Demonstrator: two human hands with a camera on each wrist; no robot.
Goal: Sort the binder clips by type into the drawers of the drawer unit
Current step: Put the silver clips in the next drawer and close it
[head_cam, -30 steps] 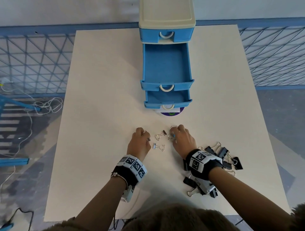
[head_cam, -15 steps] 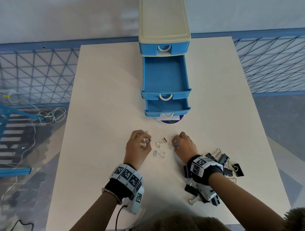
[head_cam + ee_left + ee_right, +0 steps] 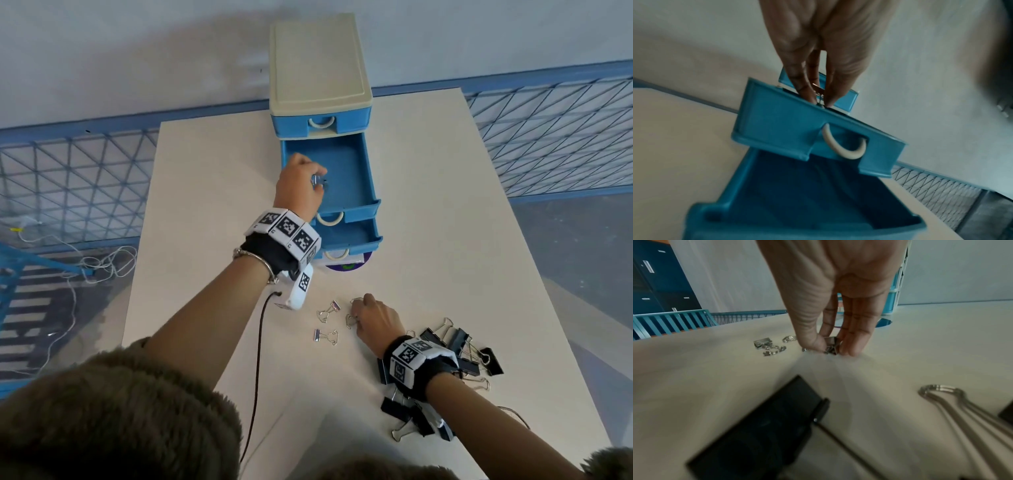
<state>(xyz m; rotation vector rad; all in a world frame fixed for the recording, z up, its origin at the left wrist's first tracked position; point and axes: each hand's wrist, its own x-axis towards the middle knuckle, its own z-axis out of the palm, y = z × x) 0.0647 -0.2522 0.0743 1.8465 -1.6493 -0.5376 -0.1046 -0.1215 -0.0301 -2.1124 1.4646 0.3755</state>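
The blue drawer unit (image 3: 320,65) with a cream top stands at the table's far side. Its middle drawer (image 3: 346,178) is pulled far out and the bottom drawer (image 3: 352,236) a little. My left hand (image 3: 317,181) hovers over the middle drawer and pinches a small silver clip (image 3: 819,95) between thumb and fingers. Down on the table, my right hand (image 3: 356,313) pinches another small silver clip (image 3: 831,345). Two more small silver clips (image 3: 328,311) (image 3: 325,336) lie just left of it. Large black clips (image 3: 459,346) are piled around my right wrist.
The white table (image 3: 212,205) is bounded by a blue mesh fence (image 3: 68,185) on the left, right and far sides. More black clips (image 3: 407,414) lie near the front edge. A cable (image 3: 260,342) hangs from my left wrist. A purple disc (image 3: 346,267) shows under the unit.
My left hand has lifted off the table with a small silver clip and moved forward over the open middle drawer. The right hand has stayed at the small clips.
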